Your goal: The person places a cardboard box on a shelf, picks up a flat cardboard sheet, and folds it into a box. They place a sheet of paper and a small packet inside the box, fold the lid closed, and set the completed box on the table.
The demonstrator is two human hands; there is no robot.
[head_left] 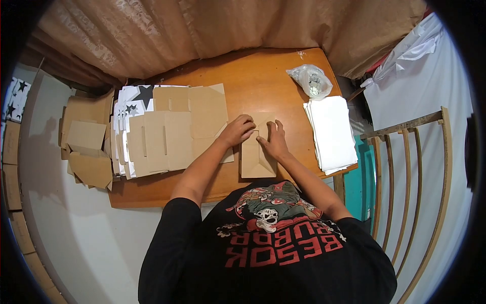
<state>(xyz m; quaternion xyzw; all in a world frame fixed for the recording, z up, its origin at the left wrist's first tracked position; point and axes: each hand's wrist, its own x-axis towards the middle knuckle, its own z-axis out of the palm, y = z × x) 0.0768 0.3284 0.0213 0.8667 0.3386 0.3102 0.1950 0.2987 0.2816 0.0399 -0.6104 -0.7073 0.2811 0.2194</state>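
A small brown cardboard box (258,164) lies on the wooden table (253,71), close to its front edge, with folded flaps on its upper side. My left hand (238,130) is at the box's upper left, its fingers curled in against the cardboard; whether they grip a flap is too small to tell. On the right side of the box rests my right hand (274,143), thumb and fingers apart, touching the top flaps. Left of the box is a stack of flat brown cardboard blanks (167,131), some showing white sides with black stars.
White sheets (331,134) are piled at the table's right side, below a clear plastic bag (314,81) with small items inside. Opened cardboard pieces (90,142) stand beyond the left edge. A wooden rack (405,187) is at the right, and a curtain (192,25) hangs behind the table.
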